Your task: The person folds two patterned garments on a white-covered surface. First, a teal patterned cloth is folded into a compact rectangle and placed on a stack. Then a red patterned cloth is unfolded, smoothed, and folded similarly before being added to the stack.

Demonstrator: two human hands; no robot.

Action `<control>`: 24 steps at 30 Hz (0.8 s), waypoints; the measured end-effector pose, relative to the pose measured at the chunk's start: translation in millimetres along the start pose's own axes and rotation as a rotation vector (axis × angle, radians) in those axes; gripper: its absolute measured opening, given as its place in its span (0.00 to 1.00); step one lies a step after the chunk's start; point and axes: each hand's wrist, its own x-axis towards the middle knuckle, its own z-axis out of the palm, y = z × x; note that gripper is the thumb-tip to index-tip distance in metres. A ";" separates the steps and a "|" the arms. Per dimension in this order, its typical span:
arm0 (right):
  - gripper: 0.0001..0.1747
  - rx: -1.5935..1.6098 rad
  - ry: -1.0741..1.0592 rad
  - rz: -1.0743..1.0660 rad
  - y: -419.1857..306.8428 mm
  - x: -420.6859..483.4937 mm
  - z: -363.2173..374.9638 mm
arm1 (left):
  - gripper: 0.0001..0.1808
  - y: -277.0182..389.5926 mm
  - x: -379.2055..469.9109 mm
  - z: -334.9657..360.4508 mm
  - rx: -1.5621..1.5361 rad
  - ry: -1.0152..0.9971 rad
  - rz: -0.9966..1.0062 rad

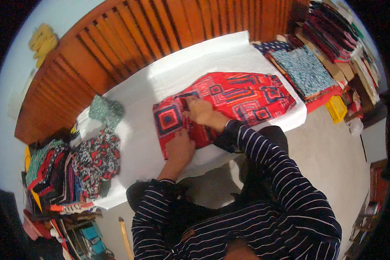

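A red cloth (240,94), perhaps a garment, printed with nested squares in navy, pink and orange, lies spread on a white-covered low table. Its left end is a flatter panel with one large square motif. My right hand (201,112) has its fingers curled at a dark crease beside that panel, seemingly pinching the fabric. On the near left edge of the cloth rests my left hand (181,148), fingers pointing away from me; whether it grips or only presses is blurred. Part of the cloth beneath both hands is hidden.
Folded fabrics (307,71) are stacked at the table's right end, near a yellow plastic basket (336,109). More folded clothes (52,172) and a black, white and red print cloth (97,162) lie left, below a crumpled green cloth (106,111). A slatted wooden panel (143,32) borders the far side.
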 end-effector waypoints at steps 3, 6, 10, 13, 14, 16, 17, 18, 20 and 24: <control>0.28 -0.081 -0.038 0.069 0.3 -2.5 3.0 | 0.23 -2.1 4.1 2.3 -0.018 -0.049 -0.020; 0.26 -0.035 -0.107 0.076 1.9 -5.2 3.7 | 0.22 -0.9 4.9 2.0 -0.029 -0.050 -0.021; 0.25 -0.007 -0.113 0.070 -2.3 -12.6 3.9 | 0.23 -0.5 3.9 -6.0 -0.053 -0.057 -0.005; 0.23 0.017 -0.087 0.050 -6.8 -21.4 2.3 | 0.24 -3.1 0.9 -10.7 -0.073 -0.165 -0.058; 0.22 0.015 -0.087 0.048 -6.5 -24.3 -0.1 | 0.25 -4.1 -0.4 -10.9 -0.083 -0.165 -0.050; 0.20 -0.019 -0.080 0.068 -3.1 -29.1 -7.6 | 0.26 -5.9 -2.5 -9.0 -0.094 -0.148 -0.027; 0.19 -0.052 -0.072 0.091 -0.5 -30.4 -12.6 | 0.27 -6.6 -3.1 -7.3 -0.088 -0.141 -0.021; 0.17 -0.079 -0.056 0.106 2.7 -32.0 -18.0 | 0.27 -7.3 -3.2 -5.3 -0.080 -0.134 -0.015; 0.14 -0.102 -0.077 0.093 10.8 -35.6 -29.8 | 0.28 -9.0 -2.7 -1.6 -0.070 -0.128 -0.009; 0.11 -0.153 -0.096 0.125 27.3 -46.9 -49.0 | 0.30 -10.9 0.2 1.0 -0.057 -0.102 0.002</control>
